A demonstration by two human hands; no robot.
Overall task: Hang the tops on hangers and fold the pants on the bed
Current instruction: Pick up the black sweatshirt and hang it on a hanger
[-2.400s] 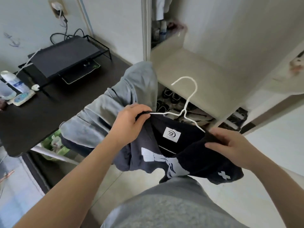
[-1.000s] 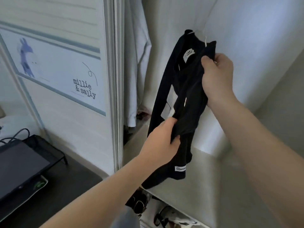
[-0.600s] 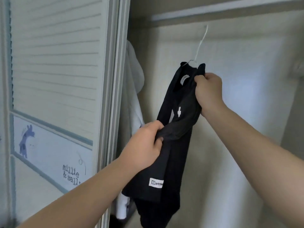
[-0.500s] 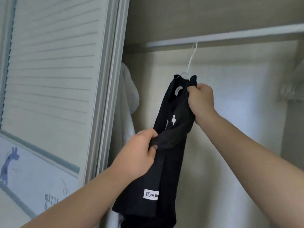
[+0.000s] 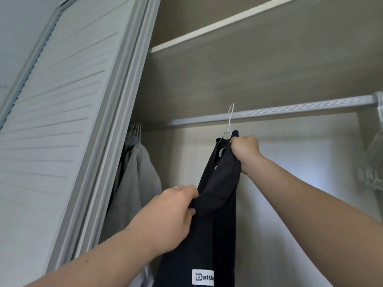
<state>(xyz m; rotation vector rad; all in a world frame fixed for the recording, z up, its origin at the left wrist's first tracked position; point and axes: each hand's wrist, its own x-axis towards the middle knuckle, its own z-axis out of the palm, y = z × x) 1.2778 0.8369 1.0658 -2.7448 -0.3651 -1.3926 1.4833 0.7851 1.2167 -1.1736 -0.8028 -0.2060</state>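
Two bare arms reach up and forward. Left hand (image 5: 172,216) is nearest, fingers curled tight, pinching a bunched fold of the one black top (image 5: 217,204). The top is soft, matte knit and hangs long and narrow. A white rectangular label (image 5: 202,276) reading "Battle" sits well below those fingers.

Right hand (image 5: 245,151) is higher and farther, wrist bent and fist closed round the top's collar and shoulder. One thin white wire hanger (image 5: 229,121) rises just above its knuckles. Its hook crosses the single ribbed metal rail (image 5: 290,109); can't tell if it bears on it.

Left of the left fingers hangs one grey garment (image 5: 134,179) on a bunch of wire hooks (image 5: 135,129), too packed to count. A slatted grey door (image 5: 51,121) stands farther left. Clear hangers (image 5: 375,162) are far right of the right hand and blurred. A flat pale shelf (image 5: 207,30) runs well above both hands.
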